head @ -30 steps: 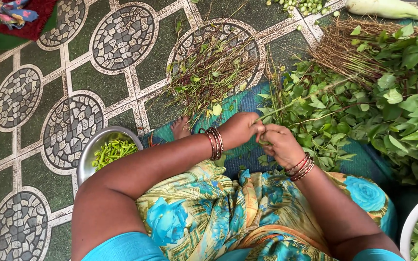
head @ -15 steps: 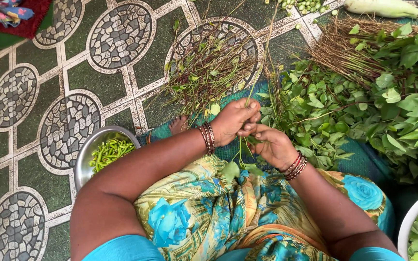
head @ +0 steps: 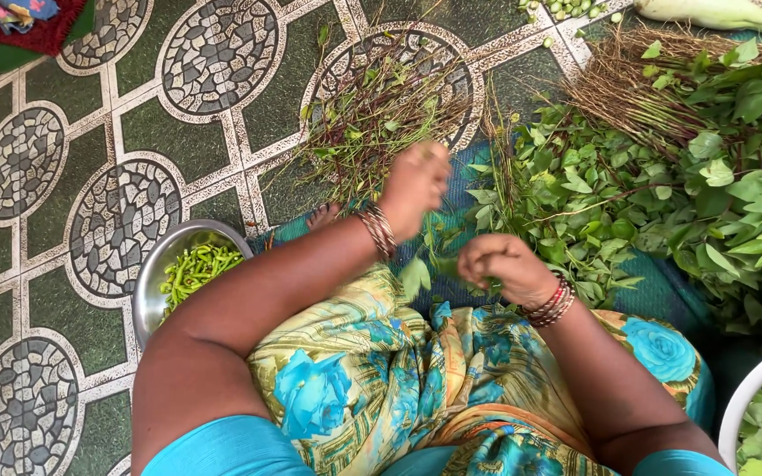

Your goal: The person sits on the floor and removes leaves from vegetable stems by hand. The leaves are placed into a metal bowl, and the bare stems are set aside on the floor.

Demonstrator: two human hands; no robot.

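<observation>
Left hand point(head: 416, 183) raised over pile of stripped stems point(head: 381, 110) on the patterned tile floor point(head: 116, 220) — blurred, grip not readable. Right hand point(head: 500, 264) closed on a leafy sprig point(head: 438, 264), just above the lap in floral cloth point(head: 372, 379). Bangles on both wrists. Heap of leafy greens point(head: 654, 185) to the right, roots point(head: 637, 79) at its far end. Steel bowl point(head: 156, 273) of green chillies point(head: 197, 266) beside left arm — white bowl rim point(head: 751, 392) at lower right holds picked leaves.
</observation>
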